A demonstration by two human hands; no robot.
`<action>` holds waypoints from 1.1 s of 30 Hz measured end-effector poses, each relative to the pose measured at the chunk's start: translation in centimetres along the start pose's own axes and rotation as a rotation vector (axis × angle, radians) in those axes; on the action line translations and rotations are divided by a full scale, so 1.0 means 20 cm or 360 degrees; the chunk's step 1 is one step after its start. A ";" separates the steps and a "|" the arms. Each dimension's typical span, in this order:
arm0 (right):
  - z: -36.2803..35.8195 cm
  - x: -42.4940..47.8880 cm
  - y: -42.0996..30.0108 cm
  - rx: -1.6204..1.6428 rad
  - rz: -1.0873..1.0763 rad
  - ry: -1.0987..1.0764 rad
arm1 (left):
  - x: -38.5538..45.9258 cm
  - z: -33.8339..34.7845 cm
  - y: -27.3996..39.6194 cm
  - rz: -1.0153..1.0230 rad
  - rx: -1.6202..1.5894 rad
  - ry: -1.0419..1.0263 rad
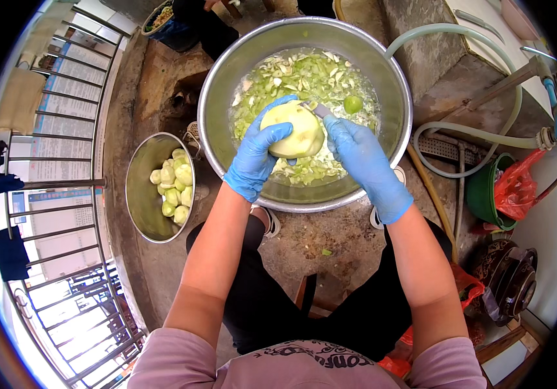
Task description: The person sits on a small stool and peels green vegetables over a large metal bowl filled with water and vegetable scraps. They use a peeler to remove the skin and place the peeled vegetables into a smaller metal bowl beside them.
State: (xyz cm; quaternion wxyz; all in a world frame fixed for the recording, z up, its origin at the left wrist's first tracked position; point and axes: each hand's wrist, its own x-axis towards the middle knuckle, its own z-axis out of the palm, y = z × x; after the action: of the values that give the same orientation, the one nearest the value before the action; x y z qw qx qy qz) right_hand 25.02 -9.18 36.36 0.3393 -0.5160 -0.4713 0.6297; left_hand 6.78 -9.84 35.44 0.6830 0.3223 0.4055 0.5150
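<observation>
Over a wide metal basin point(307, 199), my left hand point(258, 150), in a blue glove, grips a large peeled pale-green vegetable point(294, 130), possibly a gourd. My right hand point(356, 155), gloved alike, holds a small knife point(322, 111) whose blade meets the vegetable's upper right side. Part of the handle is hidden in my fingers. Below, the basin contains water with many green and whitish peelings point(302, 73) afloat. One round green fruit or vegetable point(353, 104) sits among them, right of the knife.
A metal bucket point(137, 214) of peeled vegetables point(176, 182) stands at left, near barred railings point(59, 158). A pale hose point(478, 29) reaches the basin's rim. Right are a green bucket point(478, 194), a red plastic bag point(517, 185) and dark patterned pots point(502, 282). Another person's dark-clothed leg point(210, 29) shows beyond.
</observation>
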 end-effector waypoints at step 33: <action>-0.02 0.07 -0.03 0.0507 0.0239 -0.0330 | -0.02 0.02 -0.02 0.0689 0.0961 -0.0002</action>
State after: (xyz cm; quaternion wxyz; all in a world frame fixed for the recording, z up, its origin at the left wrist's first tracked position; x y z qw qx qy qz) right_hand 25.13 -7.66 36.48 0.3184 -0.4219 -0.3584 0.7695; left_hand 7.26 -10.26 35.39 0.4326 0.5879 0.4611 0.5046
